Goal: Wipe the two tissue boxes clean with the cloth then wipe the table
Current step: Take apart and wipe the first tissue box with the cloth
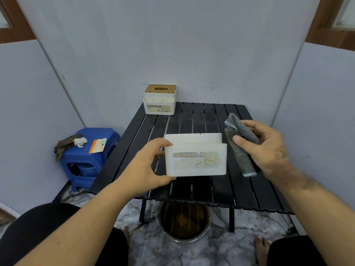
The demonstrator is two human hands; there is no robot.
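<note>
My left hand (151, 163) grips the left end of a white tissue box (196, 160) labelled "TISSUE HOLDER", held above the black slatted table (211, 116) with its label facing me. My right hand (267, 148) holds a folded grey cloth (240, 144) just right of that box, thumb pressed on the cloth. A second white tissue box (159, 100) with a speckled wooden lid stands at the table's far left corner.
A blue plastic stool (86, 162) left of the table carries a dark rag (64, 144), a crumpled tissue (80, 142) and an orange-white packet (98, 145). A round basin (183, 221) of brown water sits under the table's near edge. Grey walls close in on three sides.
</note>
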